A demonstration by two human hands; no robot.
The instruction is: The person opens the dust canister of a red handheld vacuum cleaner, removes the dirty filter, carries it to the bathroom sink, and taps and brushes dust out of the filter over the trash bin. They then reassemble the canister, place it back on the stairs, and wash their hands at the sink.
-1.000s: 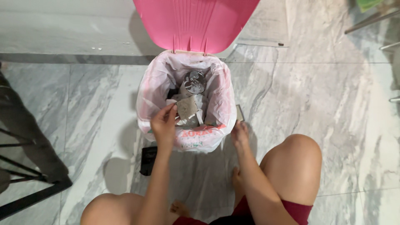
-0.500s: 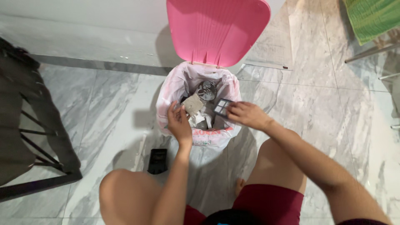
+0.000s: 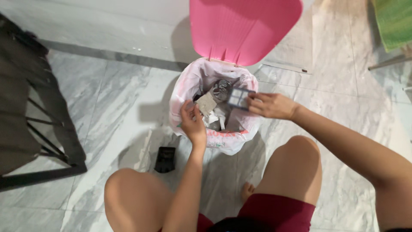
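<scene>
A pink bin lined with a white plastic bag stands on the marble floor, its pink lid raised. Inside lies grey dusty rubbish. My left hand holds a flat grey dusty pad over the bin's left side. My right hand grips a small square filter frame with a blue grid, held over the bin's right side.
A small black part lies on the floor left of the bin, by my left knee. A dark metal-framed chair stands at the far left. A green mat shows at the top right. My knees flank the bin.
My right hand rose from the bin's right rim and now holds the square filter frame over the bin. The view shifted, so the bin sits further right.
</scene>
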